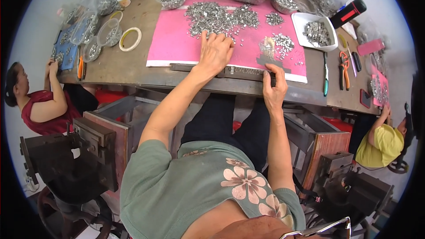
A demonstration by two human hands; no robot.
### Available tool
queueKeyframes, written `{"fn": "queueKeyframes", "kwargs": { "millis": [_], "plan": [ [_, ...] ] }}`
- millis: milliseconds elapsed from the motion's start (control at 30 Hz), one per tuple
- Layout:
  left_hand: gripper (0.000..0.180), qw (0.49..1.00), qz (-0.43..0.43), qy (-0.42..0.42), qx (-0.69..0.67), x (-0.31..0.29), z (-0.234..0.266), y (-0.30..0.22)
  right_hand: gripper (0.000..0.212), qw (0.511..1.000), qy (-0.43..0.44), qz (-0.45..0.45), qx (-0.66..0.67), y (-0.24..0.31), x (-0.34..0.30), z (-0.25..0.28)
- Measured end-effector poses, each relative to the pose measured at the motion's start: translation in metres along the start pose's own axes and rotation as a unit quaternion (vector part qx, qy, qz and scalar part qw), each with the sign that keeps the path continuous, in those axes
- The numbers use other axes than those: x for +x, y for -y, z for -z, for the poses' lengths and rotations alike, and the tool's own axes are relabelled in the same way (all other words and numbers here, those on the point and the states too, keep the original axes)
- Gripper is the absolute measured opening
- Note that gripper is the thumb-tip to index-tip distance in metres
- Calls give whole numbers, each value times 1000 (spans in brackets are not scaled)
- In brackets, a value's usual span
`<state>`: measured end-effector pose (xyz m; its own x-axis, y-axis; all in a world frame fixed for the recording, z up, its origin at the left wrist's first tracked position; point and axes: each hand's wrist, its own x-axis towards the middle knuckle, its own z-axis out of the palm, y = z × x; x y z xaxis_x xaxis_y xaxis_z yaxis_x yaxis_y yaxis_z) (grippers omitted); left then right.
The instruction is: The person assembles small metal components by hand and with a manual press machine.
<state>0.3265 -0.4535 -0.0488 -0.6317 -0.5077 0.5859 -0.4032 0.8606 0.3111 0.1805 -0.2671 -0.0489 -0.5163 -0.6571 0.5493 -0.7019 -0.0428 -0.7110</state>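
Beside the metal pieces (pixel 208 15) heaped on the pink mat (pixel 169 40), the left hand (pixel 215 54) is half-curled; the metal bar (pixel 245 73) in front is touched by the right hand (pixel 275 89), thumb and forefinger slightly parted. Neither grip can be told.

Bright, even light, glints on metal pieces (pixel 207 16), fisheye bending toward a black rim

Bar (pixel 248 73) (seemingly partly on mat (pixel 172 44))
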Motion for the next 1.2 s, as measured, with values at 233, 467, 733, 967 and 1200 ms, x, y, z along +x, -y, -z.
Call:
{"fn": "queueKeyframes", "kwargs": {
  "millis": [233,467,733,967,1200],
  "plan": [
    [8,992,-11,57,-112,3,7,-24,20,999,-32,-39,17,-8,-5,0],
    [12,984,-39,34,-173,-17,-12,-73,20,997,-39,-45,42,-10,-7,-3],
    [13,985,-37,26,-167,-20,-15,-77,17,999,-26,-37,16,-5,-3,-2],
    [18,983,-15,18,-182,-24,-17,-81,15,999,33,-2,-22,-4,0,1],
    [19,984,-12,-9,-177,-31,-1,-79,18,998,47,-2,-32,-4,1,-1]
  ]
}}
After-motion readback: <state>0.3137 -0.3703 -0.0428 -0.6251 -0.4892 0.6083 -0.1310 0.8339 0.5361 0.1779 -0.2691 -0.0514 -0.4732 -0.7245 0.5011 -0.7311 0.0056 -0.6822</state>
